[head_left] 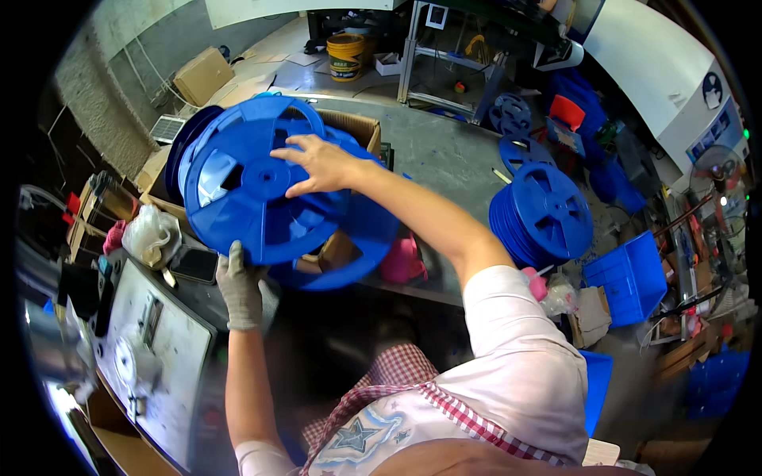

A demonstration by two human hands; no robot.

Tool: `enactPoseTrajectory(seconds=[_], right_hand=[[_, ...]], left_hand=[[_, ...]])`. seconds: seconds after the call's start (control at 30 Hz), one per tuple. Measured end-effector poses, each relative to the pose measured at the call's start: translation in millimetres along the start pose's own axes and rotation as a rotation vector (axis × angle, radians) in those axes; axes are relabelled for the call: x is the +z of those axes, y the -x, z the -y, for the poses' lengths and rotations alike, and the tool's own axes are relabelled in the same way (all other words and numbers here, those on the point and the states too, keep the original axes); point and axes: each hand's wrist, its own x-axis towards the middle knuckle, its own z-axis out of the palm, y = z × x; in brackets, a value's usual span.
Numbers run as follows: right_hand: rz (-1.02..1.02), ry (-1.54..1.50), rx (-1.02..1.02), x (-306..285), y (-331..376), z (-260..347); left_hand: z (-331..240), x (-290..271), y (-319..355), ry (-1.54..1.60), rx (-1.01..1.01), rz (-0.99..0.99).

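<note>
A large blue plastic reel [262, 208], with window cut-outs and a central hub, is tilted toward me over an open cardboard box. My left hand [240, 292], in a grey-white glove, grips its lower rim; part of the fingers is hidden behind it. Over the hub's right side, my bare right hand [321, 163] has its fingers spread; whether they touch the reel I cannot tell. More blue reels lie behind and below this one. The box [361, 127] shows its cardboard wall at the back right.
A stack of blue reels [548, 218] stands on the grey table [432, 170] to the right. A blue bin [627, 278] sits farther right. At my left is a metal-topped machine [163, 373] beside a plastic bag [151, 236]. A pink item [403, 260] lies near the front edge.
</note>
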Motion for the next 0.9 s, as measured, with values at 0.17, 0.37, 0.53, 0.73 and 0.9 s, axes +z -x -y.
enactPoseTrajectory(seconds=[0.17, 0.37, 0.53, 0.73, 0.9], right_hand=[[-0.181, 0.035, 0.217, -137.1, -38.7, -81.4], [-0.459, 0.598, 0.259, -369.3, -53.8, -254.8], [-0.465, 0.698, 0.508, -510.8, -101.9, -341.5], [0.218, 0.618, 0.955, -490.1, -125.2, -346.6], [0.122, 1.034, 0.588, -428.1, -82.8, -420.3]], left_hand=[[17.8, -38.6, -61.2, -0.846, 0.384, -0.042], [-33.7, -2.8, -67.8, 0.004, -0.423, -0.174], [-33.0, -8.1, -61.9, 0.004, -0.565, -0.366], [-43.3, 16.1, -47.2, 0.004, -0.634, -0.537], [-30.2, 7.0, -36.2, -0.129, -0.545, -0.382]])
